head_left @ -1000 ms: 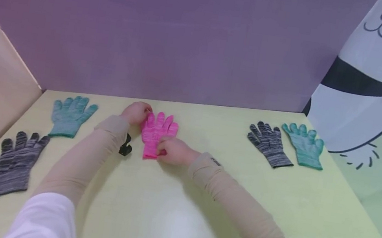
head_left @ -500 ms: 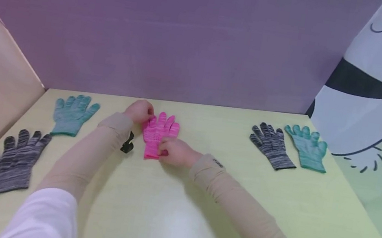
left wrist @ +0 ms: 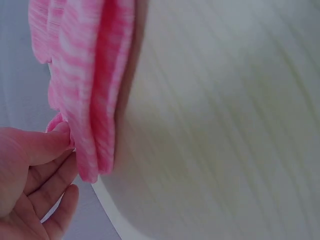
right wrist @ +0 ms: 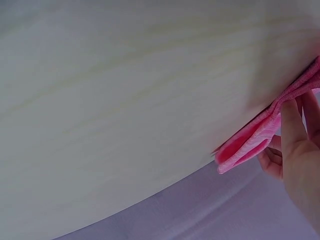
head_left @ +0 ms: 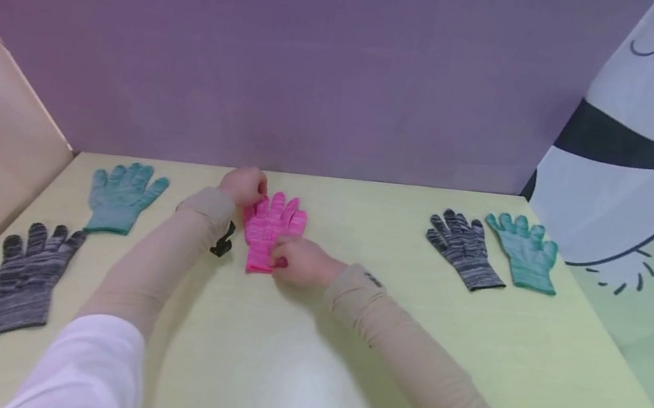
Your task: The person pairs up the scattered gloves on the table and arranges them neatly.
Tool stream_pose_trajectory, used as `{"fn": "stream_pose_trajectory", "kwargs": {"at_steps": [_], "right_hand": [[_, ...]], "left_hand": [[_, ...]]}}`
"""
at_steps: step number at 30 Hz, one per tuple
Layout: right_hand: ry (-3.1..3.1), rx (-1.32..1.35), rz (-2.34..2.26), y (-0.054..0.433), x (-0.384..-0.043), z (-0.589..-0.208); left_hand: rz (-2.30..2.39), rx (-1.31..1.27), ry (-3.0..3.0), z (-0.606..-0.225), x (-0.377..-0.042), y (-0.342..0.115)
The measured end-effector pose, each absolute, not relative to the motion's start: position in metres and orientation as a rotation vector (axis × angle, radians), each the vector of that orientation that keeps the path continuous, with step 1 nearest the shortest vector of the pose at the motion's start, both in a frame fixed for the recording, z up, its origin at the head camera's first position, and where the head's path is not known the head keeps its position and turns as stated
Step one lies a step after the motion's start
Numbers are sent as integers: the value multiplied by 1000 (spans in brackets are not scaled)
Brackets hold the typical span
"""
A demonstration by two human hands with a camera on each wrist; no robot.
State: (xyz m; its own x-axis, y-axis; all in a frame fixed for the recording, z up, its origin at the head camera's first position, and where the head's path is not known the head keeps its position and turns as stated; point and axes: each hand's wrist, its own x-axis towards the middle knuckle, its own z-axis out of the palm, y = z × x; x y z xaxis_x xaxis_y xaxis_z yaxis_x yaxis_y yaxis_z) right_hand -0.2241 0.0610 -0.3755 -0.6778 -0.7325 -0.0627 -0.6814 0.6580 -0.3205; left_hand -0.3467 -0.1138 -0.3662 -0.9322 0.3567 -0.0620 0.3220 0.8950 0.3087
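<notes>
A pink knitted glove (head_left: pixel 275 223) lies at the back middle of the table, fingers towards the wall and cuff towards me. My left hand (head_left: pixel 243 186) pinches one of its fingertips at the left side. In the left wrist view, thumb and forefinger of the left hand (left wrist: pixel 37 172) close on the pink fabric (left wrist: pixel 80 75), the other fingers bent below. At the cuff's right edge my right hand (head_left: pixel 302 261) pinches the knit. The right wrist view shows the right hand (right wrist: pixel 302 145) on the folded pink cuff (right wrist: pixel 252 140), partly cut off by the frame.
To the left lie a teal glove (head_left: pixel 121 198) and a grey-black glove (head_left: pixel 23 282). Another grey-black glove (head_left: pixel 466 249) and teal glove (head_left: pixel 526 251) lie at the right. A purple wall (head_left: pixel 345 80) borders the table's (head_left: pixel 303 363) back edge; a black wrist mount (head_left: pixel 223 241) hangs under my left wrist.
My left hand has moved slightly right and towards the back, at the glove's fingertip. The right hand stays at the cuff, and the glove looks almost unmoved.
</notes>
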Motion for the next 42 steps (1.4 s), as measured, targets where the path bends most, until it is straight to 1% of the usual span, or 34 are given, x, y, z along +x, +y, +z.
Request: {"fn": "stream_pose_trajectory", "kwargs": {"at_steps": [7, 19, 27, 30, 32, 33, 34, 36, 39, 41, 42], "right_hand": [[2678, -1130, -414, 62, -225, -372], [2680, -1127, -412, 60, -228, -370], [2670, -1132, -431, 63, -229, -369], [2677, -1146, -437, 64, -229, -368], [2674, -1160, -441, 64, -229, -367], [2671, -1173, -438, 64, -228, -367], [2667, -1183, -438, 63, -228, -367], [2658, -1192, -436, 62, -228, -368], [2652, -1182, -434, 61, -227, -370], [2653, -1160, -443, 61, -227, -371], [2654, -1156, -445, 61, -227, -371]], "left_hand": [[364, 552, 2962, -364, -347, -111], [576, 470, 2913, -370, -347, -119], [584, 611, 2856, -358, -344, -109], [575, 628, 2835, -356, -346, -103], [568, 659, 2832, -364, -354, -103], [567, 681, 2851, -378, -365, -104], [559, 697, 2848, -392, -379, -107], [517, 763, 2894, -434, -415, -112], [455, 771, 2887, -489, -464, -117], [446, 785, 2910, -504, -474, -117], [455, 786, 2911, -502, -471, -117]]}}
